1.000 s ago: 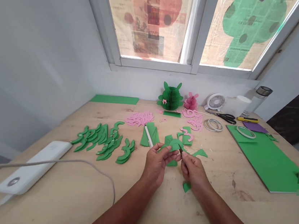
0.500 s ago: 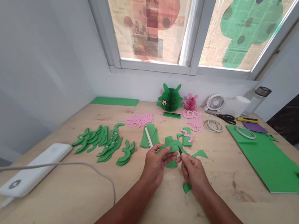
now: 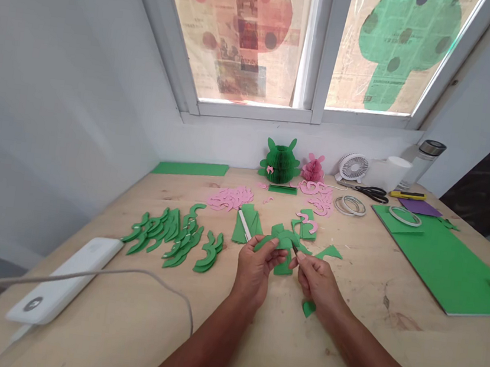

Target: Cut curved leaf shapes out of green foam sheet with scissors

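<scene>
My left hand [image 3: 259, 265] is closed on a curved piece of green paper [image 3: 285, 239], pinched between thumb and fingers above the table. My right hand [image 3: 314, 275] is closed round small scissors [image 3: 294, 247]; their dark blades touch the paper's right side, and the handles are hidden in my fingers. Below and around my hands lie green paper offcuts [image 3: 330, 252]. A white pen-like tool [image 3: 244, 225] rests on folded green paper [image 3: 249, 215], just beyond my left hand.
Stacks of green curved cutouts [image 3: 184, 238] lie left, near a white power bank [image 3: 65, 280] and a cable [image 3: 140, 272]. Pink cutouts [image 3: 230, 198] and a green honeycomb paper figure [image 3: 280, 163] stand farther back. Right are tape rolls [image 3: 350, 205], black scissors [image 3: 371, 193] and green sheets [image 3: 435, 266].
Both hands keep their grips, with the blades still against the green paper. The whole view has shifted slightly; the things on the table stay in place.
</scene>
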Demonstrator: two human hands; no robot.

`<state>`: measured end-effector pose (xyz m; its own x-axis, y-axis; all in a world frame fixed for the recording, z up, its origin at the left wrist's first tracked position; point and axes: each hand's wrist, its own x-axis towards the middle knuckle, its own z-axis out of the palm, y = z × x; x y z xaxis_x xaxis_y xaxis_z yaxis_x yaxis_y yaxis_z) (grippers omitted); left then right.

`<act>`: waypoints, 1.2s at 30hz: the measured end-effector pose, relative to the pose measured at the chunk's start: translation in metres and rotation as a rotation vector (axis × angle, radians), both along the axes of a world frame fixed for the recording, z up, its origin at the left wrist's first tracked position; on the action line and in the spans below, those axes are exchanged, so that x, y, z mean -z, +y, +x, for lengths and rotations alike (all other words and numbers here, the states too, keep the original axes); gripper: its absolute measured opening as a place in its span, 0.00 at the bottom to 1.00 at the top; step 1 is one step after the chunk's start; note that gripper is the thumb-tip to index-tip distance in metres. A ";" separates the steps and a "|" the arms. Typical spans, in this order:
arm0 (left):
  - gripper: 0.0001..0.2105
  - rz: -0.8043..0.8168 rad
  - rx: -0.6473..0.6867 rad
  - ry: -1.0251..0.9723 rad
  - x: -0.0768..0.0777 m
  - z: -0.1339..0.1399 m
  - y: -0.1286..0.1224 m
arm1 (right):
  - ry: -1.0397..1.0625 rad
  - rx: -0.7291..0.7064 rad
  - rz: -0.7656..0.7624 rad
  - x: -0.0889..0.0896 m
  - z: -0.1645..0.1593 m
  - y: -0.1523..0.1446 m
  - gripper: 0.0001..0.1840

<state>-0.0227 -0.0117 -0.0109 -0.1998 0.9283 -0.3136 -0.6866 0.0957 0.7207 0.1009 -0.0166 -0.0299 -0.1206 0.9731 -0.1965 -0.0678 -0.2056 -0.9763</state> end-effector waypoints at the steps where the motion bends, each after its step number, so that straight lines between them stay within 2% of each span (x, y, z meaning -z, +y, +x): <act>1: 0.18 0.001 -0.008 -0.001 0.000 0.000 0.000 | 0.003 0.003 -0.005 0.000 0.000 0.000 0.25; 18: 0.10 0.072 0.088 -0.098 0.001 0.005 -0.004 | 0.101 0.043 0.002 0.004 -0.003 -0.002 0.23; 30: 0.10 0.088 0.073 0.179 0.004 0.017 -0.009 | 0.126 0.044 0.013 -0.003 -0.004 -0.004 0.25; 36: 0.11 0.072 0.031 0.207 0.006 0.015 -0.010 | 0.092 0.032 0.043 0.003 -0.005 -0.005 0.25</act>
